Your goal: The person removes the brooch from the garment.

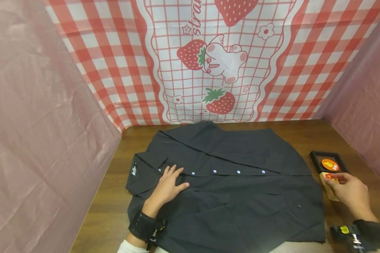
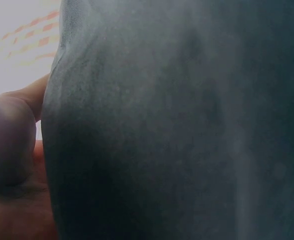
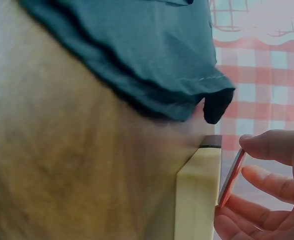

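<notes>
A dark grey button-up shirt lies spread on the table, its collar to the left and its white buttons running across. My left hand rests on it near the collar, fingers straight and thumb spread. Dark cloth fills most of the left wrist view and hides the fingertips there. Beyond the shirt's hem, my right hand pinches a thin, flat red-and-yellow piece between thumb and fingers. That piece is tilted over a pale wooden box; whether it touches the box I cannot tell.
Behind the wooden box sits a black-rimmed tray with a round orange badge in it. A red-checked strawberry cloth hangs at the back. Pink cloth walls stand on both sides of the brown table.
</notes>
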Demonstrator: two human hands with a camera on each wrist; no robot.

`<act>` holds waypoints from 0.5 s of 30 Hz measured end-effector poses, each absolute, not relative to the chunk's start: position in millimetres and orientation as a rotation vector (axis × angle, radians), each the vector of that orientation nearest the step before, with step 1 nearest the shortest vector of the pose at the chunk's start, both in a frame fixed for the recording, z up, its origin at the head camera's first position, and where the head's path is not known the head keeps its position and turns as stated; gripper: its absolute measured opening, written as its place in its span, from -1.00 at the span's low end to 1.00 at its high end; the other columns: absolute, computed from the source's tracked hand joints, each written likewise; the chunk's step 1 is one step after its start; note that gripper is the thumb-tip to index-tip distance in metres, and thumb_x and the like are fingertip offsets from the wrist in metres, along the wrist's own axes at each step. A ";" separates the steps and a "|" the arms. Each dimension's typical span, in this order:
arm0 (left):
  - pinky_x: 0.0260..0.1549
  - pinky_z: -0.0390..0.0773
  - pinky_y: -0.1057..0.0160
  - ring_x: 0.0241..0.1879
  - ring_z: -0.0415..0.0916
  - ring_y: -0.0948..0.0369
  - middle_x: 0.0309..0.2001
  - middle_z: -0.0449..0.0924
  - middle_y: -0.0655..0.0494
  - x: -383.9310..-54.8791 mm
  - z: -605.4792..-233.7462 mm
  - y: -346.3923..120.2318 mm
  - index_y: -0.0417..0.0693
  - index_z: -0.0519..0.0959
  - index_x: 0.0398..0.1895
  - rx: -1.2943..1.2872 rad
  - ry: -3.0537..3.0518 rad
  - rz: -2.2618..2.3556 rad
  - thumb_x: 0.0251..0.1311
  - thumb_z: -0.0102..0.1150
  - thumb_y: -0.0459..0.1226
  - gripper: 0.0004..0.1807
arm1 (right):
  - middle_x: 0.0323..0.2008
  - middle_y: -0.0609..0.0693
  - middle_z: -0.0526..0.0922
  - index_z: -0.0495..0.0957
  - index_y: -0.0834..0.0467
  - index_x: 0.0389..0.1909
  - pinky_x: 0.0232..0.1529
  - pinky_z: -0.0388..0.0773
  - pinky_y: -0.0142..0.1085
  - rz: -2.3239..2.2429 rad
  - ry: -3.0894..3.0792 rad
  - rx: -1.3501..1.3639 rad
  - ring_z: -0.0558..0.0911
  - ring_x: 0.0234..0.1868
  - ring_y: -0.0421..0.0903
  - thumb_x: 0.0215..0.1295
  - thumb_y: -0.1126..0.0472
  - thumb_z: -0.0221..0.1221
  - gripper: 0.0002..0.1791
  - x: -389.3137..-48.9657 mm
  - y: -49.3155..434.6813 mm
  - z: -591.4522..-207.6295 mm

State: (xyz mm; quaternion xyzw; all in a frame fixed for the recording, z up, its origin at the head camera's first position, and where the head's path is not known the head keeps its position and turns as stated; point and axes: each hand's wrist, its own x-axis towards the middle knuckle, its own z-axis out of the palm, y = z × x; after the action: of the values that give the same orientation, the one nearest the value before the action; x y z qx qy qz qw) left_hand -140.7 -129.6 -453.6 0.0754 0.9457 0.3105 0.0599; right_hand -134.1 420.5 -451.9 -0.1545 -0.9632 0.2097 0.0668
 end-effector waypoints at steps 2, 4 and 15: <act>0.37 0.06 -0.31 0.51 -0.08 -0.23 0.47 0.14 -0.24 -140.9 -453.1 -129.6 -0.07 0.37 0.37 0.234 2.860 0.943 0.21 0.26 -0.02 -0.31 | 0.05 0.56 0.45 0.44 0.48 0.02 -0.14 0.37 0.21 0.622 -2.918 -0.496 0.45 -0.03 0.52 0.36 -0.02 0.13 -0.42 -134.9 421.0 -453.1; 0.37 0.06 -0.31 0.51 -0.08 -0.23 0.47 0.15 -0.24 -141.0 -452.7 -129.7 -0.07 0.37 0.37 0.239 2.858 0.943 0.21 0.26 -0.02 -0.31 | 0.07 0.57 0.43 0.44 0.49 0.04 -0.10 0.36 0.22 0.621 -2.929 -0.529 0.44 -0.01 0.52 0.36 0.00 0.14 -0.43 -135.5 420.8 -454.2; 0.36 0.07 -0.32 0.50 -0.06 -0.25 0.46 0.16 -0.25 -140.6 -452.2 -130.5 -0.09 0.38 0.35 0.240 2.862 0.961 0.20 0.27 -0.03 -0.32 | 0.01 0.57 0.46 0.44 0.52 -0.02 -0.08 0.34 0.22 0.571 -2.927 -0.509 0.45 -0.04 0.52 0.29 0.11 0.21 -0.49 -137.8 425.7 -460.1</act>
State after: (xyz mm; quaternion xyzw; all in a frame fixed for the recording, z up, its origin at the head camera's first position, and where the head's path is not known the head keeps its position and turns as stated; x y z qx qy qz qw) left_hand -140.6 -130.5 -452.2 0.0792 0.9435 0.3169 0.0565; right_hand -137.8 425.7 -460.1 -0.1680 -0.9659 0.1883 0.0583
